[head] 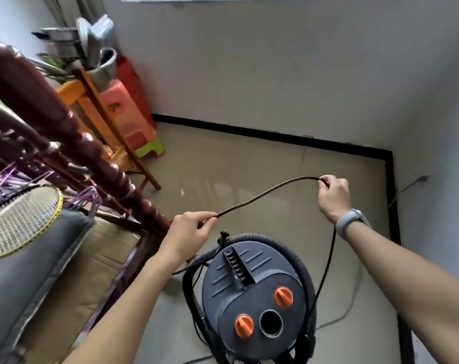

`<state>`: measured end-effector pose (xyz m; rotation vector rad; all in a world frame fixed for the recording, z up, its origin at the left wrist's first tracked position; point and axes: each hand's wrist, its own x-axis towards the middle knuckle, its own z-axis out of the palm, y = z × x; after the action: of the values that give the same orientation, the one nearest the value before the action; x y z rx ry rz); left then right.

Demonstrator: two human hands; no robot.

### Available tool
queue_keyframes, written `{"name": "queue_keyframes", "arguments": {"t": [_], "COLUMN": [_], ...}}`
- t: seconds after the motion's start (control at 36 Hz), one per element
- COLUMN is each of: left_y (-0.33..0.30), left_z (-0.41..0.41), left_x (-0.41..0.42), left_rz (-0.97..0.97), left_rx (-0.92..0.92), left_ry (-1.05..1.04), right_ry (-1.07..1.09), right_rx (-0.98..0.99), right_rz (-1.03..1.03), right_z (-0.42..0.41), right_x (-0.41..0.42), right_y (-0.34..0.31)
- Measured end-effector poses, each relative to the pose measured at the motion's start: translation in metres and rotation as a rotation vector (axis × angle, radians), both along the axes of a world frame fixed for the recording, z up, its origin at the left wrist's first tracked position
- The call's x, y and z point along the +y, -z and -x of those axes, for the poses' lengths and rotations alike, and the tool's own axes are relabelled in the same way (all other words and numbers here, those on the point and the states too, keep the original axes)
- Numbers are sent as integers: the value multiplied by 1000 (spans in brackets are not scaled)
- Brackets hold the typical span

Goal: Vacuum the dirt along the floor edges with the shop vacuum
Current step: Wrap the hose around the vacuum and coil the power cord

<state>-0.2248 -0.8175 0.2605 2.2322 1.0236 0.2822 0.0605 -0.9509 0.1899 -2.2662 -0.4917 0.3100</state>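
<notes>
The shop vacuum stands on the floor below me, a dark grey drum lid with two orange knobs and a round port. Its ribbed black hose is wrapped around the body. A thin black power cord stretches between my hands. My left hand pinches one end of the span just above the vacuum. My right hand, with a light wristband, grips the cord farther right and higher; from there the cord drops down past the vacuum's right side.
A black baseboard runs along the grey walls and meets at a corner at right. Stacked plastic stools and clutter fill the left corner. A dark wooden turned rail, a badminton racket and a grey cushion sit at left.
</notes>
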Motion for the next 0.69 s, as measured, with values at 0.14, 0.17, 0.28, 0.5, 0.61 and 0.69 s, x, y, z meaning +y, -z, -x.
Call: {"name": "queue_keyframes", "arguments": {"t": [0.14, 0.17, 0.28, 0.5, 0.61, 0.69], "left_y": [70, 84, 139, 225, 236, 244], "left_z": [7, 8, 27, 89, 112, 124], "left_x": [13, 15, 18, 26, 27, 20], "left_rz": [26, 33, 49, 97, 135, 304], "left_rx": [39, 48, 103, 181, 178, 141], "left_ry": [-132, -154, -240, -459, -533, -550], "right_ry": [-22, -35, -133, -460, -607, -706], "right_rx": [79, 89, 121, 128, 159, 117], "right_rz": [81, 100, 175, 325, 403, 328], "right_z": [15, 17, 27, 63, 99, 145], "right_x": [8, 9, 20, 71, 90, 94], "right_y": [56, 67, 113, 182, 205, 208]}}
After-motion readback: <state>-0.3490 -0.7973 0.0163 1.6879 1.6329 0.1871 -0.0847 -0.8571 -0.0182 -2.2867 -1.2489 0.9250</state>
